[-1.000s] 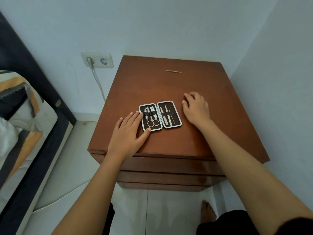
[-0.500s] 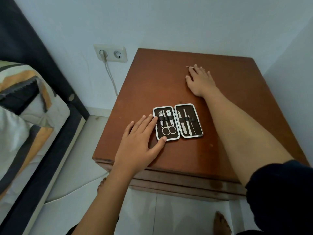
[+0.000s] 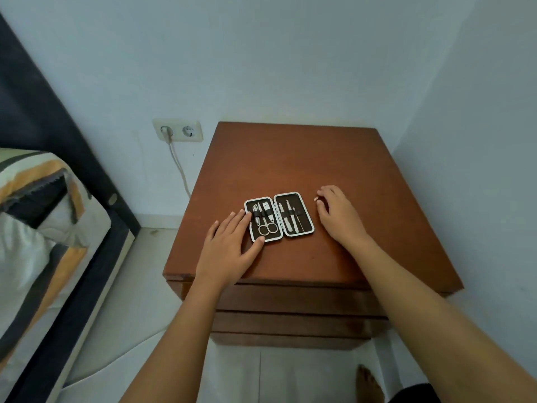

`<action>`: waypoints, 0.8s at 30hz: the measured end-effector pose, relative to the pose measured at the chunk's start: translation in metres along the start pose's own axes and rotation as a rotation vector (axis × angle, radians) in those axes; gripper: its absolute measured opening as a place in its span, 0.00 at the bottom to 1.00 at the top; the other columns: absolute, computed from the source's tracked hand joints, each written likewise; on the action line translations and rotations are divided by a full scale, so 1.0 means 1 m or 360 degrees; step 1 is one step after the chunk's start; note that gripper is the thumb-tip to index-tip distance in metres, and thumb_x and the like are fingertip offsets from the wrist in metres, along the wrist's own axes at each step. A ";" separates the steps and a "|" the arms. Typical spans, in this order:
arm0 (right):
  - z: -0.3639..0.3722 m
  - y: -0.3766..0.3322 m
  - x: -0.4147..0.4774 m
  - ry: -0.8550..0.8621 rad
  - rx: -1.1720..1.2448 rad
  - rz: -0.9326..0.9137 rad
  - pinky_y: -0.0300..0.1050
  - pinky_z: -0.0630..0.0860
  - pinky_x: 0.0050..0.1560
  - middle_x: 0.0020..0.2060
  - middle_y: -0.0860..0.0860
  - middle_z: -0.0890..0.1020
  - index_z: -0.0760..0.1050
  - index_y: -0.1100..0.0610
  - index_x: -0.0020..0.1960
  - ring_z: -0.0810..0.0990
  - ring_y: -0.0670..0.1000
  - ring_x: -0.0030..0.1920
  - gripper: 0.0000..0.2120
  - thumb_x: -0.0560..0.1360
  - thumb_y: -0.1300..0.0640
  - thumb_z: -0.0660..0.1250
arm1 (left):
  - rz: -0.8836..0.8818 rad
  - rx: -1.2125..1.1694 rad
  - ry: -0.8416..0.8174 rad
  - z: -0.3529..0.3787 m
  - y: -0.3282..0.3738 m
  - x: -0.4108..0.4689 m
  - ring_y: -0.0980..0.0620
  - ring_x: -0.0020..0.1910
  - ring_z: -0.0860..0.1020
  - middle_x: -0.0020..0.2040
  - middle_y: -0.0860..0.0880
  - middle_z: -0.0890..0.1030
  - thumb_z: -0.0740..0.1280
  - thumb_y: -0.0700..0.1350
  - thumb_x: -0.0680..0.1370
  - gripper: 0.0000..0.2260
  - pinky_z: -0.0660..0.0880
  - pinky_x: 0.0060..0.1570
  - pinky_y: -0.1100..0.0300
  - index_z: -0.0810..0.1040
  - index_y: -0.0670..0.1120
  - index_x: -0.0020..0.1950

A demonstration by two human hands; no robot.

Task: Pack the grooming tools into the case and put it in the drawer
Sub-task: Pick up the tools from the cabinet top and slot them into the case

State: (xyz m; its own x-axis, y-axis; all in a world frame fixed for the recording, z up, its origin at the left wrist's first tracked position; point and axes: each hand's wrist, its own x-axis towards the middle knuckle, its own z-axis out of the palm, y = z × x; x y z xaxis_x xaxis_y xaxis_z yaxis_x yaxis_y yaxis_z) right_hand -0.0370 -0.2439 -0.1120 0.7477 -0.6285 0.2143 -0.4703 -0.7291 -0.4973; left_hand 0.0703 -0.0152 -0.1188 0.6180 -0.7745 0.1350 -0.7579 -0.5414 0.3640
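Note:
An open brown grooming case point(image 3: 307, 209) with a white rim lies flat on the wooden nightstand point(image 3: 290, 158). Small scissors point(image 3: 267, 229), clippers and thin metal tools sit under its elastic bands. My left hand point(image 3: 229, 251) rests flat on the top, its fingertips and thumb touching the case's left edge. My right hand point(image 3: 340, 216) is just right of the case, curled around a thin tool whose pale tip point(image 3: 316, 199) pokes out past the fingers. The drawer fronts point(image 3: 290, 301) below the top are shut.
A bed with striped bedding point(image 3: 43, 228) and a dark frame stands to the left. A wall socket point(image 3: 177, 130) with a plugged-in cable is behind the nightstand's left side. A wall runs close along the right. My bare foot point(image 3: 369, 382) is on the floor below.
My right hand reached to the back of the nightstand, closed on the thin tool lying there and came back beside the case. My left hand stayed at the case's left edge.

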 end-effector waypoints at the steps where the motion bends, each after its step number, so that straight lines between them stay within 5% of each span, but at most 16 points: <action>1: -0.003 0.000 -0.012 0.0036 0.0026 0.0025 0.48 0.67 0.64 0.62 0.56 0.74 0.72 0.61 0.60 0.71 0.56 0.65 0.13 0.78 0.60 0.57 | 0.0001 0.0002 -0.0005 0.000 0.000 0.000 0.57 0.75 0.52 0.76 0.53 0.58 0.48 0.64 0.76 0.30 0.44 0.72 0.57 0.55 0.53 0.76; 9: -0.016 -0.006 -0.074 0.0117 0.0191 -0.0035 0.39 0.67 0.61 0.56 0.57 0.81 0.78 0.62 0.51 0.76 0.53 0.62 0.08 0.76 0.64 0.61 | -0.0009 0.0050 -0.0016 -0.001 0.001 -0.002 0.56 0.76 0.52 0.77 0.52 0.57 0.50 0.61 0.79 0.28 0.44 0.73 0.55 0.54 0.52 0.76; 15: -0.024 -0.003 -0.078 0.0069 0.0338 -0.0064 0.42 0.70 0.61 0.54 0.57 0.82 0.79 0.62 0.45 0.77 0.53 0.60 0.04 0.73 0.67 0.65 | -0.0005 0.0048 -0.0010 0.000 0.002 -0.002 0.55 0.76 0.51 0.77 0.52 0.56 0.50 0.61 0.79 0.28 0.44 0.73 0.55 0.53 0.51 0.76; 24: -0.034 -0.003 -0.077 0.0076 0.0309 0.0092 0.37 0.67 0.57 0.54 0.51 0.73 0.77 0.57 0.51 0.72 0.47 0.56 0.08 0.73 0.66 0.66 | -0.0004 0.0046 -0.0003 -0.001 0.002 -0.003 0.55 0.76 0.51 0.77 0.52 0.56 0.50 0.61 0.79 0.28 0.44 0.74 0.55 0.53 0.51 0.76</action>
State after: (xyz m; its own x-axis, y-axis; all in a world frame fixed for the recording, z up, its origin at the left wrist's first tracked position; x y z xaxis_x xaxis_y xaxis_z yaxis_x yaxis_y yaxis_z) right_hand -0.1095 -0.2024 -0.0984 0.6969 -0.6831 0.2183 -0.4090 -0.6286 -0.6615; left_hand 0.0671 -0.0143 -0.1174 0.6196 -0.7737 0.1323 -0.7621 -0.5525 0.3376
